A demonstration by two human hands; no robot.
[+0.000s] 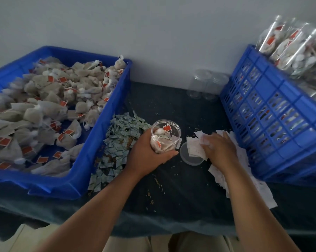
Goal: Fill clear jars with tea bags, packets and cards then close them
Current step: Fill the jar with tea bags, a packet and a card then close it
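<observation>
Clear jar [166, 136] sits near the middle of the bench [171, 188], tilted toward you with its mouth open and tea bags [161, 142] with red tags visible inside. Your left hand [146, 151] is wrapped round its lower wall and grips it. Whether the base rests on the bench cannot be told. Your right hand [217, 148] lies on the pile of white cards [193, 144] just right of the jar. Its fingers are blurred, so you cannot tell whether they have pinched a card. The lid [187, 160] lies flat on the bench between the two hands, partly under the cards. Judged from this, the card step is in hand and closing is not yet done. The cards overlap loosely, so a pinch may lift two or more together; separate one before you carry it. A card dragged sideways may push the lid or bury it deeper — keep the lid in sight. The clear jar is well filled, so if you tip it more, a tea bag may spill over the rim. A tag string or card edge left across the rim would probably stop the lid seating. Loose grains [153, 180] lie scattered on the bench and among the packets [120, 140] left of the jar — they may cling to a card and go in with it.
</observation>
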